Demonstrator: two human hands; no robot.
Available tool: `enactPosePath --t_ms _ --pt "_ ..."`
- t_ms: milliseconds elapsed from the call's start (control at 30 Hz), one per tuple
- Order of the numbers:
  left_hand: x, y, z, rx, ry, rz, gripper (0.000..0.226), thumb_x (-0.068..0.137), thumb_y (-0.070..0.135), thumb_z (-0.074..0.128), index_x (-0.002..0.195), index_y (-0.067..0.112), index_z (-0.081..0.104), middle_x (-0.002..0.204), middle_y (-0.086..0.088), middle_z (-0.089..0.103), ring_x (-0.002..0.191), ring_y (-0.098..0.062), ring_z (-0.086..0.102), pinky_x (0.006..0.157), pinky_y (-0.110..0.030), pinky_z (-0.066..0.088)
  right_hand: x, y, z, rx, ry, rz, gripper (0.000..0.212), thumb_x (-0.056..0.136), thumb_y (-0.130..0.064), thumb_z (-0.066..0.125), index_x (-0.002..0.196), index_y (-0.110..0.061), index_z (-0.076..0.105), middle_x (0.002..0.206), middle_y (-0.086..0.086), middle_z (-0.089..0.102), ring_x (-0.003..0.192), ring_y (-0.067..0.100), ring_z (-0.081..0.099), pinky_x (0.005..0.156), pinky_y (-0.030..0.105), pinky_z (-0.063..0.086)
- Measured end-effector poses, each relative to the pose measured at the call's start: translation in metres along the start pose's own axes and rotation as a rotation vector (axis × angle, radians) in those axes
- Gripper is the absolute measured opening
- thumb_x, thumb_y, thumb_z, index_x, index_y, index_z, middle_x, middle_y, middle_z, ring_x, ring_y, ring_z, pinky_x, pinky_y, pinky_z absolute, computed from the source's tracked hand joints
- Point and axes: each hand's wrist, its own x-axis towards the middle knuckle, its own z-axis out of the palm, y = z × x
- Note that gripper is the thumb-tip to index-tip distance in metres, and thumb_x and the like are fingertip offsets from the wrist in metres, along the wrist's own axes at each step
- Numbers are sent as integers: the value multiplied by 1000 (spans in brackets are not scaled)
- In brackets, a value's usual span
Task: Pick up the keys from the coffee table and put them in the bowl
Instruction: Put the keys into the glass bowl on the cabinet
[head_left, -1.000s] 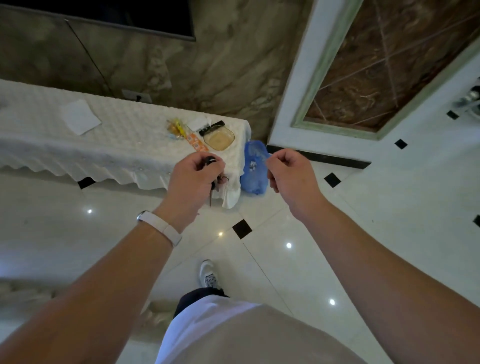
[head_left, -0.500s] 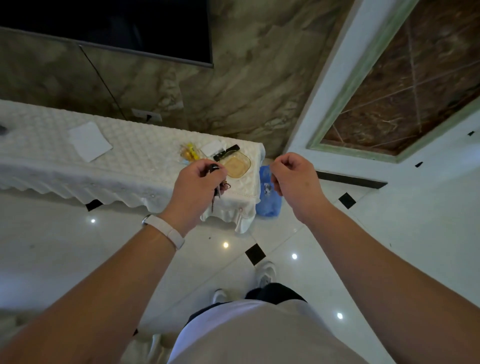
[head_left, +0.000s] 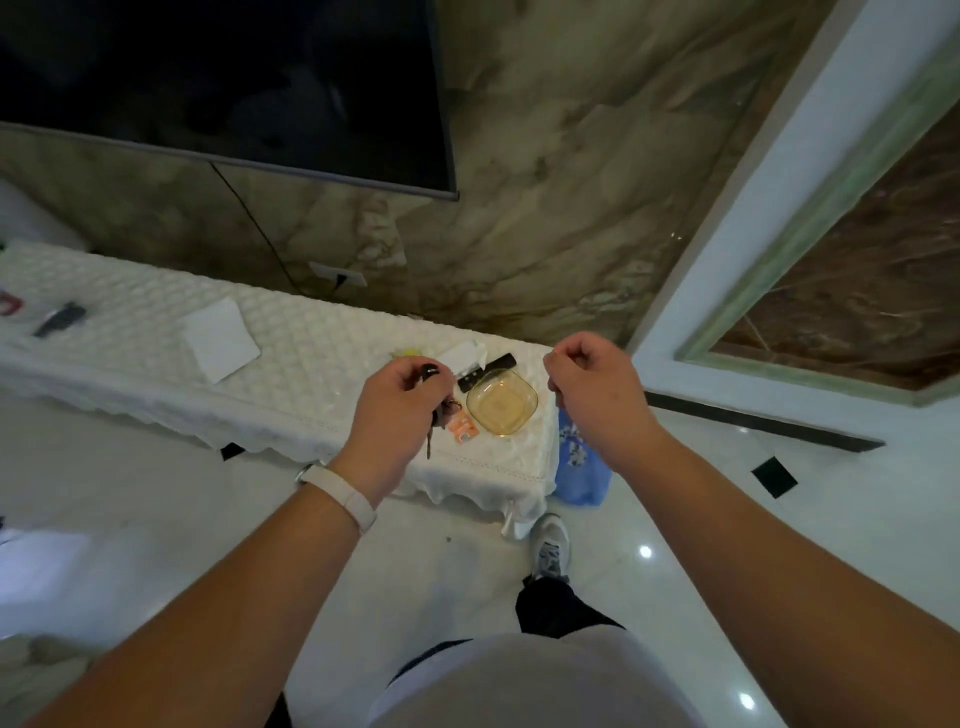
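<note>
Left hand (head_left: 397, 402) pinches keys (head_left: 439, 415) dangling above desk (head_left: 291, 364), just left of amber glass bowl (head_left: 501, 402); right hand (head_left: 597, 389) curled into loose fist, holding nothing visible.

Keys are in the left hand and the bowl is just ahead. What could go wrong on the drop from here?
1. The keys dangle from the left hand beside the glass bowl, not over it; released now, they would likely land on the orange packet or the cloth.
2. The bowl sits near the corner of the table; a hard drop might nudge it toward the edge.
3. The black remote lies against the bowl's far side and could get knocked.
</note>
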Motion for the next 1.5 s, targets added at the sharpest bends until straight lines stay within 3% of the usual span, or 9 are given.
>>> enactPosePath --t_ms 200,467,733,800,900,1033,1133,1400,1500 --pt "59 8 45 17 39 -59 8 87 13 63 80 13 68 63 -7 65 63 -26 61 61 -36 51 88 7 -8 -48 -98 18 8 87 -18 60 84 -11 63 81 20 66 60 15 54 57 33 50" --pt "135 -25 67 1 72 -201 6 84 11 63 82 8 68 61 -5 65 62 -23 61 60 -35 48 161 59 18 -98 -182 139 8 86 -10 58 78 -12 61 64 1 56 57 14 52 50 27 44" --pt "233 -126 105 180 -36 -249 5 85 16 66 82 12 69 64 -6 68 66 -29 68 60 -37 55 253 156 69 -220 -200 182 7 85 -12 57 82 -7 60 64 2 55 53 12 46 52 29 37" --pt "252 -158 113 212 -61 -287 4 84 18 68 83 14 68 67 -7 69 63 -24 68 57 -33 56 268 185 82 -235 -211 209 7 84 -12 58 80 -7 60 62 1 54 52 12 46 51 29 37" --pt "273 -200 121 232 -101 -350 6 84 17 69 84 12 66 67 -6 63 52 -13 60 53 -28 49 281 225 98 -250 -238 265 4 82 -14 58 78 -13 60 63 1 58 55 16 52 54 33 43" --pt "304 -261 128 254 -99 -438 11 80 19 70 80 11 63 66 -6 57 50 -13 52 47 -23 41 291 280 124 -281 -283 314 8 80 -11 58 82 -18 62 71 -3 60 61 13 54 56 28 43" --pt "320 -292 139 356 -146 -427 9 82 20 67 84 13 63 68 -5 60 51 -12 53 41 -21 38 299 312 141 -316 -317 313 14 81 -8 57 89 -18 61 78 -3 59 66 13 55 56 27 42" --pt "350 -340 169 731 -275 -190 17 79 26 68 91 17 60 83 -1 60 72 -19 56 50 -23 36 316 366 164 -465 -367 210 30 82 -4 55 110 -13 60 101 1 55 85 13 50 64 20 32" --pt "352 -353 170 761 -297 -133 21 80 34 69 86 20 54 82 -4 60 72 -23 56 49 -27 31 315 374 165 -493 -368 171 28 81 -4 56 107 -13 60 96 2 55 85 17 52 64 21 32"
